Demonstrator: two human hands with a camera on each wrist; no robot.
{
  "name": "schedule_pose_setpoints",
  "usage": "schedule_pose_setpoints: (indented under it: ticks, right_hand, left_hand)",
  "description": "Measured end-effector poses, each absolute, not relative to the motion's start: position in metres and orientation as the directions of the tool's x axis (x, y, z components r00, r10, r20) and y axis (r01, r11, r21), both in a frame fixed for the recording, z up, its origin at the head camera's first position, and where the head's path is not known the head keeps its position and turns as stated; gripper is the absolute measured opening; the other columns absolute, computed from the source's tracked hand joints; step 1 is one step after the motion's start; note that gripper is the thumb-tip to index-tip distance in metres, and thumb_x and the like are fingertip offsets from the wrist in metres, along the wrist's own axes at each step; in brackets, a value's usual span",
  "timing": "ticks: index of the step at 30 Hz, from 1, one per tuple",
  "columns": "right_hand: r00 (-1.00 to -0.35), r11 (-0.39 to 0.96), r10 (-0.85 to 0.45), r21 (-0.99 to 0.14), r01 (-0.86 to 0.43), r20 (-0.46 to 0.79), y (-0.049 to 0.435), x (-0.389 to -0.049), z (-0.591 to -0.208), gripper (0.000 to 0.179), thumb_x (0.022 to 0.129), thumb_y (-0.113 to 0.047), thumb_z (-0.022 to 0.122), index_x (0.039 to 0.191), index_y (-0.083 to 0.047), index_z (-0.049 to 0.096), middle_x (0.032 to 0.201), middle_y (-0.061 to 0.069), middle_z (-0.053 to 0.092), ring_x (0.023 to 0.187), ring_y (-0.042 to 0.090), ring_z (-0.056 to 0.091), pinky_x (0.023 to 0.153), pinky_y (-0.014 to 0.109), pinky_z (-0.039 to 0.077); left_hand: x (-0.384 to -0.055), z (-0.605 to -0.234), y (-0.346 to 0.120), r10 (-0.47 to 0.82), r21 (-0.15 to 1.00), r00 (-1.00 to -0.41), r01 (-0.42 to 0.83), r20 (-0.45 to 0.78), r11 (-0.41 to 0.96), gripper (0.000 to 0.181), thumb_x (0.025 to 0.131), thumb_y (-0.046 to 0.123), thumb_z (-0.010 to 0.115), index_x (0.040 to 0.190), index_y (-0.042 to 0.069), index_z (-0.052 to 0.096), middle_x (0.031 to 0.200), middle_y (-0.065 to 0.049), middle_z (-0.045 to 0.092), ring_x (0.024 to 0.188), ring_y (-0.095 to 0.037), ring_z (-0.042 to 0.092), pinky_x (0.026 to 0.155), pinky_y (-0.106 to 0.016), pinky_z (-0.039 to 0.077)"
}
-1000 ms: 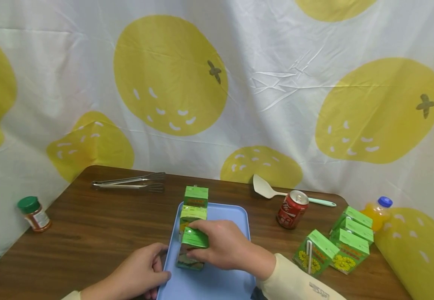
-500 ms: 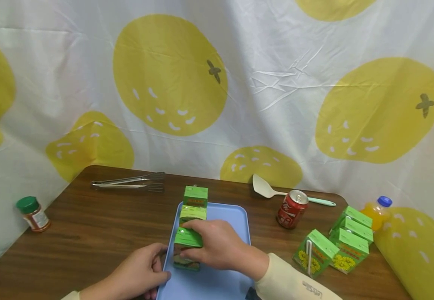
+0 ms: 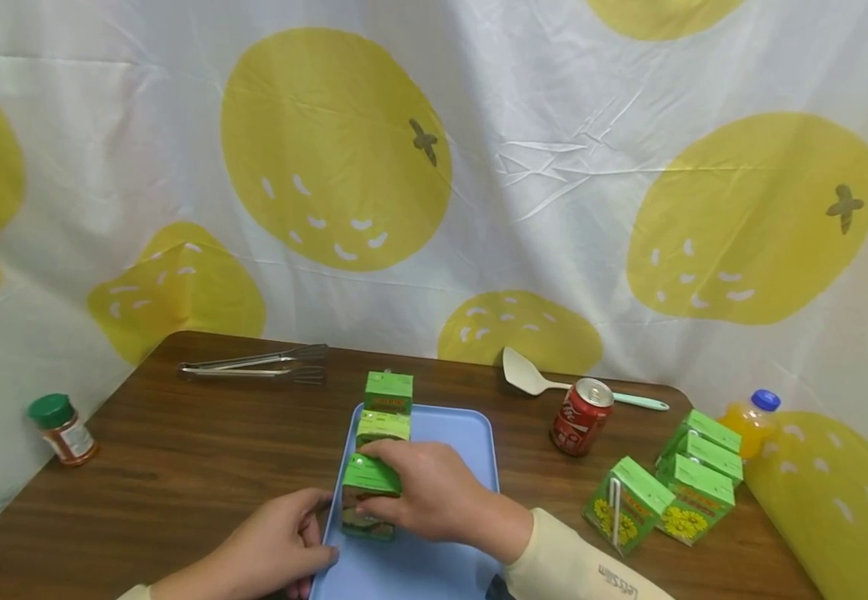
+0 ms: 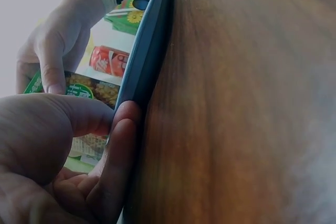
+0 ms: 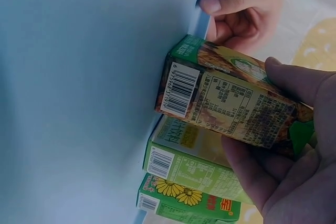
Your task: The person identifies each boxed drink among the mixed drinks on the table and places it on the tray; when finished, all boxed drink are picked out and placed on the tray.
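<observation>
My right hand (image 3: pixel 434 487) grips a brown-and-green drink carton (image 3: pixel 369 500) between thumb and fingers. The carton stands upright on the blue tray (image 3: pixel 434 575), near its left edge. Behind it, in a row along that edge, come a light green carton (image 3: pixel 383 427) and a green carton with yellow flowers (image 5: pixel 184 195). In the right wrist view a narrow gap separates the held carton's base from the light green one. My left hand (image 3: pixel 272 537) pinches the tray's left rim, thumb over the top and fingers on the outside, as the left wrist view shows.
Right of the tray stand several green cartons (image 3: pixel 629 504), a red soda can (image 3: pixel 582 417) and an orange juice bottle (image 3: pixel 750 425). A spatula (image 3: pixel 527 373) and metal tongs (image 3: pixel 254 367) lie at the back. A green-capped spice jar (image 3: pixel 64 429) stands far left.
My right hand has shifted the brown-and-green carton leftward, up to the tray's left edge, in line with the other two. The left hand has kept its hold on the rim.
</observation>
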State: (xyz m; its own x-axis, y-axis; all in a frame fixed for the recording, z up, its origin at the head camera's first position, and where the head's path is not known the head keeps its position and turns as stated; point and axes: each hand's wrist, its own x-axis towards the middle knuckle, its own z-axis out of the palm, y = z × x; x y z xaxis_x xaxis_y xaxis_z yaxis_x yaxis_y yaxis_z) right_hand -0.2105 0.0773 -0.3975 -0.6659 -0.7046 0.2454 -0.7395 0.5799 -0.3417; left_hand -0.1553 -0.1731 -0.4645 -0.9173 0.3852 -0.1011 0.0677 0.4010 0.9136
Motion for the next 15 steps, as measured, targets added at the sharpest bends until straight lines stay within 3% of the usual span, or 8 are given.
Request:
schedule_pose_setpoints:
  ticks: [15]
  right_hand:
    - [-0.681,0.585,-0.69,-0.367,-0.724,0.244,0.0781,-0.21,-0.4008,0.055,0.094,-0.039,0.092,0.141,-0.017,0.072,0.116,-0.007,0.079,0.093,0.002,0.069,0.081,0.029,0.059]
  left_hand:
    - [-0.1491,-0.4644,-0.1792,0.434,0.911,-0.898,0.12,-0.07,0.395,0.081,0.089,0.012,0.088,0.152,-0.019,0.049,0.076,-0.003,0.068,0.055,-0.016,0.066,0.048,-0.029,0.054]
